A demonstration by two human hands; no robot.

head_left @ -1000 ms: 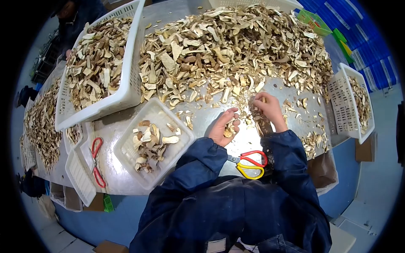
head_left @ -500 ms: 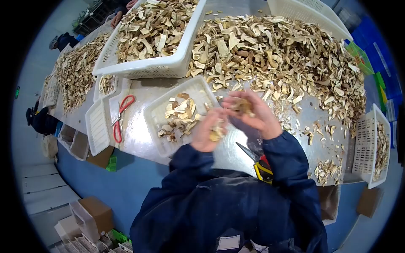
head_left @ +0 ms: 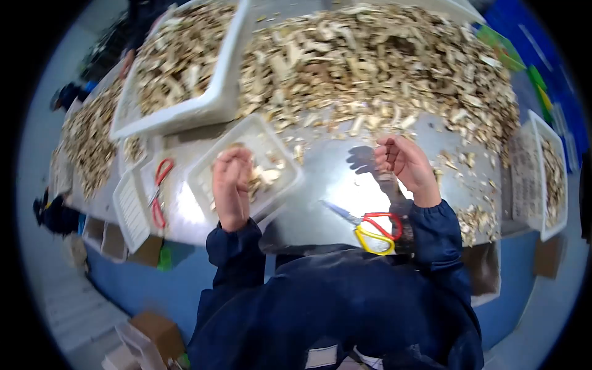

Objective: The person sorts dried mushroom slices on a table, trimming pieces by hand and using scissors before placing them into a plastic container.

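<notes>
My left hand (head_left: 232, 188) is over the near left part of a white plastic tray (head_left: 291, 180), its fingers curled closed. Whatever lies inside them is hidden. Beside it, pale dried mushroom slices (head_left: 266, 177) lie in the tray. My right hand (head_left: 406, 165) hovers above the metal table, fingers loosely bent and apart, with nothing visible in them. Its shadow falls on the tabletop to its left. Below and between the hands lie scissors (head_left: 370, 229) with one red and one yellow handle loop, blades pointing up and left.
A large mushroom heap (head_left: 370, 68) covers the table's far side. At the upper left stands a full white crate (head_left: 179, 117). Red-handled scissors (head_left: 159, 194) lie near a small white tray (head_left: 132, 209). Another white basket (head_left: 538, 179) is at the right edge. People are partly visible at far left.
My hands have moved apart from close together, the left one leftward over the tray. The mushroom piece seen in my right hand is gone from it. The view has shifted, uncovering the near scissors.
</notes>
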